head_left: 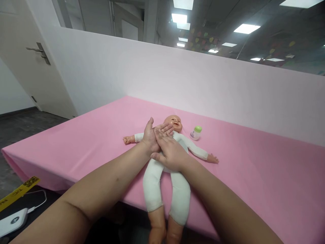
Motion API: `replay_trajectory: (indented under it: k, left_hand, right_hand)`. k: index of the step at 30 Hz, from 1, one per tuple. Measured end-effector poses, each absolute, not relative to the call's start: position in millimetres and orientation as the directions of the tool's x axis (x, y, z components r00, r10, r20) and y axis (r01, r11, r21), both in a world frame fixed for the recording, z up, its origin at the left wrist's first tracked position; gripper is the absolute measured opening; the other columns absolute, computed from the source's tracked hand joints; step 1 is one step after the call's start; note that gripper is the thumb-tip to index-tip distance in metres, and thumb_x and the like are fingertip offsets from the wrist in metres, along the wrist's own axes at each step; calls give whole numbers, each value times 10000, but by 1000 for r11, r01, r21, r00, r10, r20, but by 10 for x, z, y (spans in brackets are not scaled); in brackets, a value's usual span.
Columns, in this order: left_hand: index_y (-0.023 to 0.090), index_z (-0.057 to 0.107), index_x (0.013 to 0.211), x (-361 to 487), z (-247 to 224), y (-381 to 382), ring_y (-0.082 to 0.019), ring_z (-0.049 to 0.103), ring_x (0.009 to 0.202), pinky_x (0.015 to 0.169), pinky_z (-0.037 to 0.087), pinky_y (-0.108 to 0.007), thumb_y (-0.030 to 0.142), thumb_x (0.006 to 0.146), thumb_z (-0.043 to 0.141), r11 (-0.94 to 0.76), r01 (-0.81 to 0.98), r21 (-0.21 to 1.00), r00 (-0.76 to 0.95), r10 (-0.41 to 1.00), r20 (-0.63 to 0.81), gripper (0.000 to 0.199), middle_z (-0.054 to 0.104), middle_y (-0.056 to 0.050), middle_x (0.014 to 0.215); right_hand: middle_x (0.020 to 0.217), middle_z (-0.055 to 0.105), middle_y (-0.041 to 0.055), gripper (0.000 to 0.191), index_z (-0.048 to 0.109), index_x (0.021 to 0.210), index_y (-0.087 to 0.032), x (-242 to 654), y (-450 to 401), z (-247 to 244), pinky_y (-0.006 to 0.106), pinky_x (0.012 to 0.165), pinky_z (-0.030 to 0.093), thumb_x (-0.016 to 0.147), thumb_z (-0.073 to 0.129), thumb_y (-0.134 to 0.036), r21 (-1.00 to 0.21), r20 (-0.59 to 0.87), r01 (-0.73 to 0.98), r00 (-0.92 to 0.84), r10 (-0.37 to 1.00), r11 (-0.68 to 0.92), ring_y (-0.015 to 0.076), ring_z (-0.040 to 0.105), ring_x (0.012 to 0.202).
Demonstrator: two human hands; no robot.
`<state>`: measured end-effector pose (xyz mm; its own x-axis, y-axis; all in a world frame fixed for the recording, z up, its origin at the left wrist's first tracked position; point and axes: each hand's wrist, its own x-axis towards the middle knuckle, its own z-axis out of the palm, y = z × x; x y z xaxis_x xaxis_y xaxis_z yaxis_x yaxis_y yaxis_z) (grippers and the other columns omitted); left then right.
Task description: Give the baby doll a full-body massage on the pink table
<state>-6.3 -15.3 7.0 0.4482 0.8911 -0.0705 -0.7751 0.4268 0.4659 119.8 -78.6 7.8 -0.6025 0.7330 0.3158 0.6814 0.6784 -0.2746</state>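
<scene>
A baby doll with a white cloth body lies on its back, its head towards the wall and its legs over the table's near edge. Above the doll's chest, my left hand is turned palm up with fingers stretched out. My right hand lies flat across the left palm, fingers extended, and the two hands touch. Neither holds an object. Both hide much of the doll's torso; whether they touch it I cannot tell. A small clear bottle with a green cap stands right of the doll's head.
A pink cloth covers the table, which meets a white wall with a window above. At lower left are a white power bank with a cable and a yellow strap. A door stands far left.
</scene>
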Motion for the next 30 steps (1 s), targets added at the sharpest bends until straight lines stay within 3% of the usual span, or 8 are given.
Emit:
replay_trajectory:
  k: [7, 11, 16, 23, 30]
  left_hand:
    - [40, 513, 1496, -123, 98, -134, -426, 669, 1255, 1060, 548, -576, 774, 966, 426, 461, -769, 443, 482, 873, -71, 909, 652, -306, 1360]
    - [29, 474, 1523, -280, -15, 44, -404, 656, 1287, 1027, 585, -513, 778, 939, 496, 388, -797, 463, 405, 912, -67, 950, 648, -303, 1370]
    - [45, 483, 1532, -363, -93, 140, -382, 629, 1332, 1043, 586, -464, 783, 925, 521, 341, -814, 471, 367, 929, -38, 956, 636, -277, 1413]
    - [78, 564, 1474, -303, 14, -27, -374, 649, 1308, 1024, 591, -458, 783, 951, 466, 369, -790, 490, 420, 908, -8, 883, 654, -267, 1392]
    - [82, 553, 1485, -166, 81, -178, -397, 625, 1332, 1103, 528, -521, 797, 952, 422, 461, -734, 499, 506, 861, -52, 901, 640, -269, 1411]
  right_hand:
    - [1752, 185, 152, 947, 232, 1692, -131, 1269, -726, 131, 587, 1326, 101, 1007, 436, -753, -194, 249, 795, -526, 813, 574, 349, 107, 1642]
    - [1713, 300, 175, 898, 306, 1667, -107, 1261, -752, 177, 593, 1313, 167, 1017, 467, -706, -219, 196, 789, -540, 818, 574, 359, 210, 1621]
    - [1699, 339, 180, 831, 300, 1668, -109, 1153, -852, 177, 543, 1299, 267, 1045, 479, -630, -307, 258, 687, -606, 753, 658, 332, 316, 1589]
    - [1751, 131, 215, 1111, 152, 1694, -70, 1027, -912, 136, 555, 1333, 151, 946, 519, -804, -346, 298, 620, -639, 709, 704, 352, 110, 1641]
    - [1755, 167, 177, 1005, 198, 1693, -92, 1035, -847, 105, 549, 1339, 88, 997, 419, -783, -274, 302, 745, -533, 790, 608, 340, 89, 1645]
